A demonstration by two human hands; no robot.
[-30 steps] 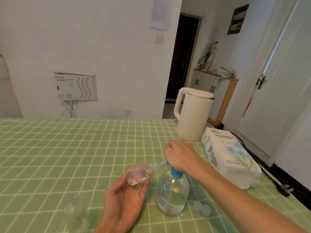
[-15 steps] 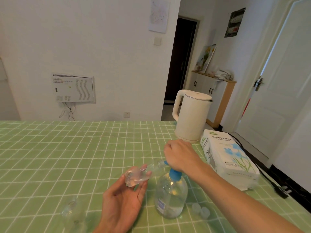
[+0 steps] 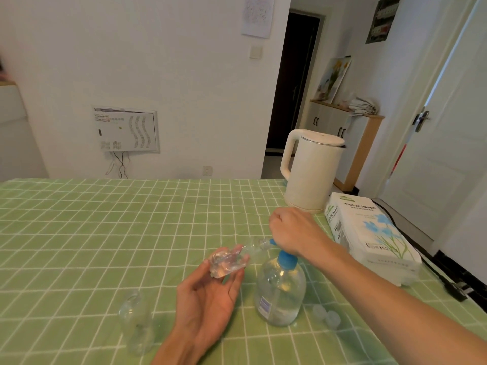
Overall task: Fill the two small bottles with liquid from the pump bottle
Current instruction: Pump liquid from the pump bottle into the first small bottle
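Right hand [image 3: 292, 230] first: I see it curled into a fist on top of the clear round pump bottle [image 3: 280, 291], fingers closed over the pump head, which is mostly hidden under the palm; only the blue nozzle tip [image 3: 272, 242] pokes out to the left, and the blue collar [image 3: 286, 259] shows beneath the wrist. Left hand [image 3: 208, 293] now: palm up, thumb and fingertips clamped around a small clear plastic bottle [image 3: 228, 260]; that bottle is lifted off the table, tipped on its side, neck pointing right and meeting the nozzle tip; how full it is I cannot tell. The pump bottle stands upright on the green checked tablecloth [image 3: 105, 233], just right of the left hand, with clear liquid in its lower part and a small label on its left side. Moving outward: a second small clear bottle [image 3: 135, 320] stands on the cloth just left of the left forearm, free of both hands; two small pale caps [image 3: 326, 313] lie side by side on the cloth just right of the pump bottle's base, in front of the right forearm. Beyond the right hand stands a white electric kettle [image 3: 311, 172]; beside it lies a white pack of tissue paper with blue flowers [image 3: 369, 235] at the table's right edge.
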